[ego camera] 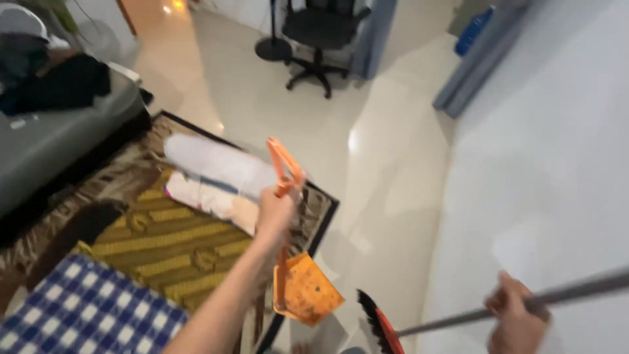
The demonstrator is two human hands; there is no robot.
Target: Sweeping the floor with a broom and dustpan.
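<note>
My left hand (275, 213) grips the upright orange handle of a long-handled dustpan (308, 292), whose orange pan hangs low over the rug's edge. My right hand (514, 314) at the lower right is closed around the grey metal pole of a broom (458, 321). The broom's red and black head (379, 324) rests on the floor just right of the pan. Both hands are blurred by motion.
A patterned brown and yellow rug (170, 242) with white cloth bundles (216, 174) lies left. A blue checked cloth (85, 314) is at the lower left, a grey sofa (46, 137) beyond. A black office chair (321, 33) stands far back. A white wall (557, 164) fills the right.
</note>
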